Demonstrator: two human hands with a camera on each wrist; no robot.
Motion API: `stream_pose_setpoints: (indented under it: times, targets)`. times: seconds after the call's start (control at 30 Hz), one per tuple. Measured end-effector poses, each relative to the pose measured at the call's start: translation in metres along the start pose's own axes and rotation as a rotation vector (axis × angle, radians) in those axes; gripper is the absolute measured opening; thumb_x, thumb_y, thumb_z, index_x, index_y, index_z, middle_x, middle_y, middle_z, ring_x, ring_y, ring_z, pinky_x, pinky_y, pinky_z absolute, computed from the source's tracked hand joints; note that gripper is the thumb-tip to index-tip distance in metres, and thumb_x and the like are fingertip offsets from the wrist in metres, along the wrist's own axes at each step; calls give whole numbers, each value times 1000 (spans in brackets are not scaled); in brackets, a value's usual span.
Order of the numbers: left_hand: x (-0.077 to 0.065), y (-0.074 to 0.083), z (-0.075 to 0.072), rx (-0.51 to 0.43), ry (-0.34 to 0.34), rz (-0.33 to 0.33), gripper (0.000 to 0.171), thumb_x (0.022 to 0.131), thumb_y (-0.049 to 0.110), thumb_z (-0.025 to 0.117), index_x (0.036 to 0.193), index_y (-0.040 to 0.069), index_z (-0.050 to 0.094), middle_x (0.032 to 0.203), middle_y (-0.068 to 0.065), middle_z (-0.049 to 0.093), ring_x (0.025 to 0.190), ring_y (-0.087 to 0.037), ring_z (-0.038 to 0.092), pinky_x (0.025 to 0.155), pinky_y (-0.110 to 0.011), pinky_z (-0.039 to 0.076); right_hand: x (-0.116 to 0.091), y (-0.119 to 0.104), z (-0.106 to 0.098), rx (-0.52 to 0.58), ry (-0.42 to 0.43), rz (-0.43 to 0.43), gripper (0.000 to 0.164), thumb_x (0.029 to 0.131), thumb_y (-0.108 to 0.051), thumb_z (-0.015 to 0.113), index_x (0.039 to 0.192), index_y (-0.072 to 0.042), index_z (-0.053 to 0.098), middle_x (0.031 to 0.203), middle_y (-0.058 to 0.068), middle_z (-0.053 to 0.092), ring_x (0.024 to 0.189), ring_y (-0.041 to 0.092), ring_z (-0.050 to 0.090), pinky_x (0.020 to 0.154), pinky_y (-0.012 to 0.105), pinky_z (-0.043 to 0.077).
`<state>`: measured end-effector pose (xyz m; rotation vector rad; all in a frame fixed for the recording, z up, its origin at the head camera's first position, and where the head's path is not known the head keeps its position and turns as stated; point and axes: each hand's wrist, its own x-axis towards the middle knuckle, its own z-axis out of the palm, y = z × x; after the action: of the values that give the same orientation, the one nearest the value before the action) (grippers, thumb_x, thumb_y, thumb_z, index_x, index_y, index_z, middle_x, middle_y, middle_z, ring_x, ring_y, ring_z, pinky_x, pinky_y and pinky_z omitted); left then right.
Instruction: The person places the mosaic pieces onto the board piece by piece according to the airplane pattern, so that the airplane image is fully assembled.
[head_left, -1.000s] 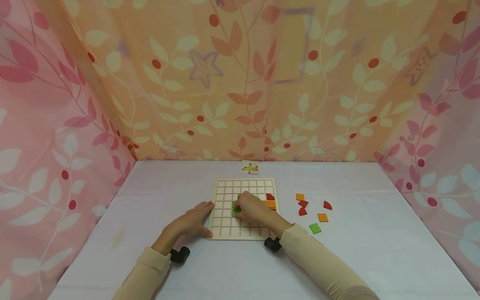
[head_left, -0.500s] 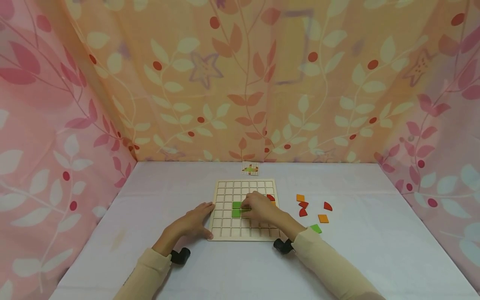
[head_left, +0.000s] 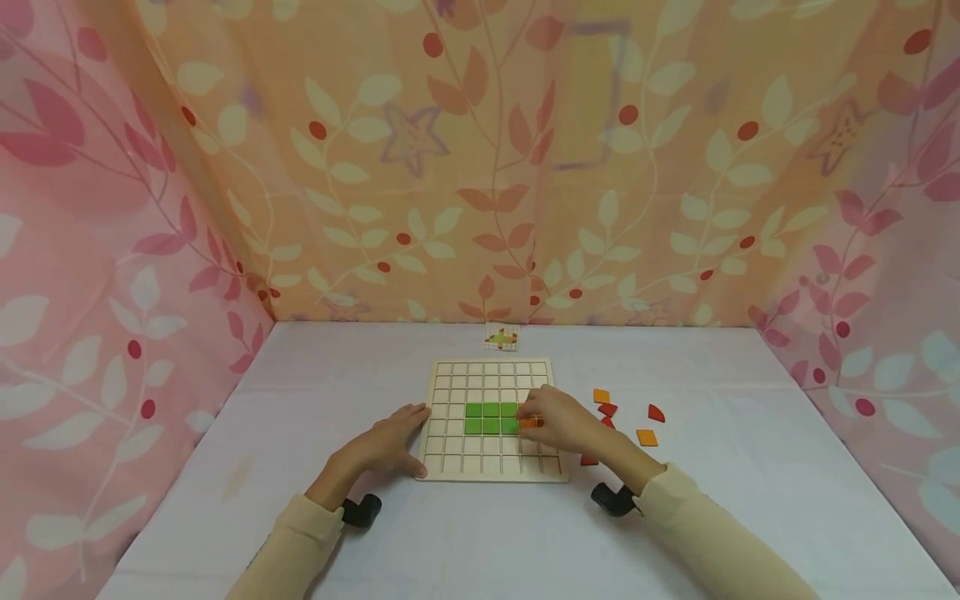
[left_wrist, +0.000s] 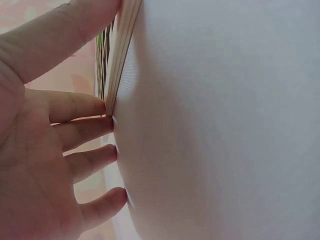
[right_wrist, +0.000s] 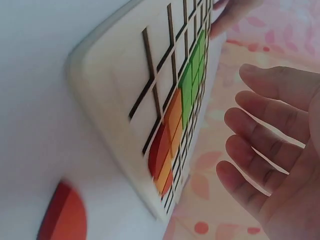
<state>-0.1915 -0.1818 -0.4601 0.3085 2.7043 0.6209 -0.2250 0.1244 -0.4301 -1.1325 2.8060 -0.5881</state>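
A wooden grid board lies on the table. My left hand rests at its left edge, fingertips and thumb touching the rim. In the left wrist view those fingers are spread and fairly straight. Several green square tiles form two rows in the grid. My right hand is over the board's right part, partly covering orange tiles. In the right wrist view its fingers are loosely extended and hold nothing. Red rounded tiles sit beside the orange ones on the grid.
Right of the board lie loose orange squares and red curved pieces. One red piece is close to the board's right edge, below the forearm. A small pattern card lies behind the board. Patterned curtains enclose the table.
My right hand has moved rightward across the board, uncovering the green tiles. Its sleeve now hides the loose green tile. My left hand has stayed at the board's edge.
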Motion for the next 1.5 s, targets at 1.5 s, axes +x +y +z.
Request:
stream_pose_setpoints:
  times: [1.5]
  targets:
    - [0,1,1,4,0,-14,100,69,28,87,151,7,34,160,-12,29,150,-34,20,118,-60,21,-115,82,-20,48,-64,268,22,73,-8,80,94,-10,77,89,-8,65,86,12,59,75,28,53]
